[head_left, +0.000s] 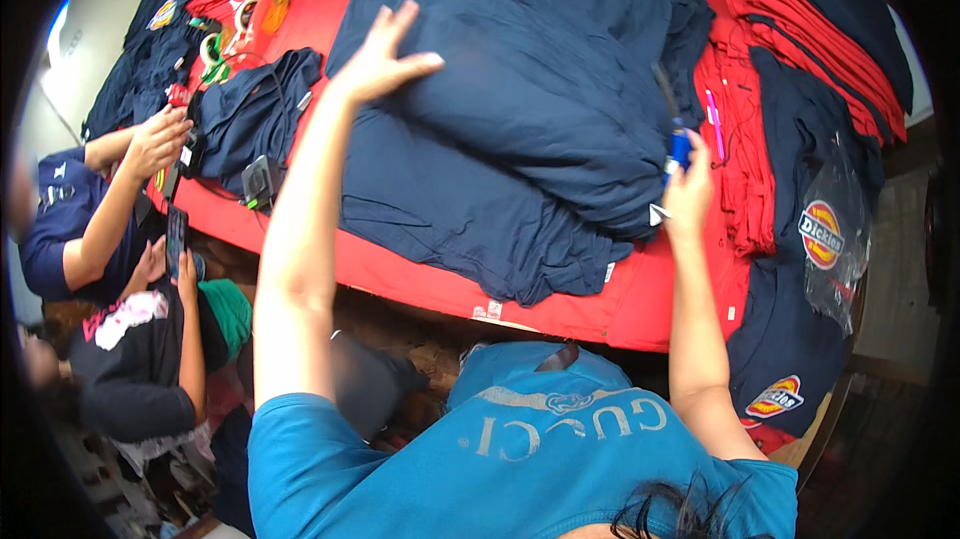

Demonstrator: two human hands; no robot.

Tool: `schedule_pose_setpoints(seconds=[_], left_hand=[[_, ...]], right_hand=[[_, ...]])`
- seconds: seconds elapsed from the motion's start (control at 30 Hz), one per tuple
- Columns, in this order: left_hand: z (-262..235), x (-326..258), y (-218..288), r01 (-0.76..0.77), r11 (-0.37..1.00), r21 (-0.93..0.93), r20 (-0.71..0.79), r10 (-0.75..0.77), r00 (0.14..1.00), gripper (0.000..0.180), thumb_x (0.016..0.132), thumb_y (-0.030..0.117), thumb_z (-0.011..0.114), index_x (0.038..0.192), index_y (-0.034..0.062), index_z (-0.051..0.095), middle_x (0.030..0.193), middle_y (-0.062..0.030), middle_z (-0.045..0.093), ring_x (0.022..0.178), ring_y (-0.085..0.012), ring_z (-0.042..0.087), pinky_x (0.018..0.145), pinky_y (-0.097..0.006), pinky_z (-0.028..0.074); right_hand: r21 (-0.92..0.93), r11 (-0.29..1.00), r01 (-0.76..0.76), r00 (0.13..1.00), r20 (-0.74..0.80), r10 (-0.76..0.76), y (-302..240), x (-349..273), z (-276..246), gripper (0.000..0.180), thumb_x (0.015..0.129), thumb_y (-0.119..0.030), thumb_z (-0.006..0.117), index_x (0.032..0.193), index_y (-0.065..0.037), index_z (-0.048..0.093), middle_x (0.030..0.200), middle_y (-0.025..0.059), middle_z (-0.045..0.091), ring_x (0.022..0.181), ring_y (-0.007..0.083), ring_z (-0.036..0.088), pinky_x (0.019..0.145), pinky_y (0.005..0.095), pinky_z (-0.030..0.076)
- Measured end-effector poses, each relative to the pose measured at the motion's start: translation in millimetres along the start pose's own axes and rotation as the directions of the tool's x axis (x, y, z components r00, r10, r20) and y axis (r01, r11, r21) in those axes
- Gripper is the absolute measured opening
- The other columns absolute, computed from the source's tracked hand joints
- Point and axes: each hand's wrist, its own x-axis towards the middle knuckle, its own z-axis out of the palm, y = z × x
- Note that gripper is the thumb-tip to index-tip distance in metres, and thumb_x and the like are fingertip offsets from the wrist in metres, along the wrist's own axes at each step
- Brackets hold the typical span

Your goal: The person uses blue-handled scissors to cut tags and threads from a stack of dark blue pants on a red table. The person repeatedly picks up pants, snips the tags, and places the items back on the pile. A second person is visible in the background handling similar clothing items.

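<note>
At eleven o'clock, the left hand is spread over the navy cloth; at half past two, the right hand holds a blue-handled tool. Red garments are stacked at two o'clock.

Bright light falls across the hands and counter, with white glare far to their left. Nearer the body than the hands, shadow pools beneath the counter. Straight edges bend toward black corners.

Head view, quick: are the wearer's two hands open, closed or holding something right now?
Left hand: open, spread at the navy garment; contact unclear.
Right hand: closed, holding a blue-handled tool.
</note>
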Motion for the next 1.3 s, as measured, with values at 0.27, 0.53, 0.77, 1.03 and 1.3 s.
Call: schedule_pose_setpoints(seconds=[0.27, 0.53, 0.77, 1.03, 1.3], left_hand=[[49.3, 131.8, 59.0, 0.007, 0.990, 0.138, -0.552, 0.071, 0.831, 0.027, 0.083, 0.021, 0.071, 0.101, 0.0029, 0.060, 0.098, -0.0188, 0.065, 0.092, -0.0369, 0.064, 0.080, -0.041, 0.050], [137.0, 139.0, 52.3, 0.284, 0.793, 0.539, -0.131, -0.253, 0.958, 0.084, 0.079, 0.083, 0.036, 0.150, 0.0402, 0.023, 0.160, -0.0121, 0.009, 0.144, -0.0471, 0.005, 0.111, -0.068, 0.005], [127.3, 53.4, 188.1, -0.057, 0.998, -0.029, -0.201, 0.050, 0.978, 0.041, 0.093, 0.037, 0.053, 0.130, 0.0189, 0.059, 0.142, -0.0144, 0.046, 0.137, -0.0452, 0.030, 0.107, -0.066, 0.023], [191.9, 34.5, 213.1, -0.081, 0.982, 0.170, -0.281, 0.127, 0.951, 0.041, 0.091, 0.033, 0.050, 0.127, 0.0184, 0.061, 0.139, -0.0064, 0.051, 0.140, -0.0409, 0.027, 0.113, -0.061, 0.014], [182.4, -41.5, 217.2, -0.147, 0.989, 0.028, -0.359, 0.147, 0.922, 0.035, 0.088, 0.024, 0.061, 0.120, 0.0105, 0.063, 0.133, -0.0117, 0.055, 0.130, -0.0332, 0.045, 0.109, -0.054, 0.032]], right_hand=[[0.034, 0.999, -0.001, 0.966, -0.257, 0.010, 22.4, 75.8, -8.2, 0.048, 0.083, 0.009, 0.050, 0.130, 0.000, 0.047, 0.120, 0.0210, 0.059, 0.111, 0.0341, 0.059, 0.095, 0.0389, 0.045], [-0.183, 0.982, 0.034, 0.990, -0.129, -0.058, 47.3, 112.0, 51.5, 0.046, 0.084, -0.001, 0.059, 0.128, -0.004, 0.049, 0.111, 0.0233, 0.061, 0.103, 0.0387, 0.061, 0.086, 0.0442, 0.048], [-0.086, 0.992, 0.095, 0.984, -0.146, -0.107, -46.7, 84.5, -30.8, 0.049, 0.084, -0.006, 0.061, 0.132, 0.000, 0.051, 0.113, 0.0209, 0.063, 0.103, 0.0337, 0.063, 0.090, 0.0393, 0.048], [0.127, 0.991, 0.052, 0.998, 0.012, -0.054, -43.8, 7.5, 48.5, 0.055, 0.081, 0.005, 0.055, 0.135, -0.002, 0.048, 0.105, 0.0178, 0.058, 0.093, 0.0318, 0.062, 0.083, 0.0372, 0.049], [0.069, 0.969, 0.239, 0.971, -0.008, -0.239, -36.3, 4.6, 45.9, 0.046, 0.085, -0.001, 0.055, 0.131, 0.000, 0.052, 0.101, 0.0188, 0.059, 0.091, 0.0339, 0.063, 0.080, 0.0402, 0.051]])
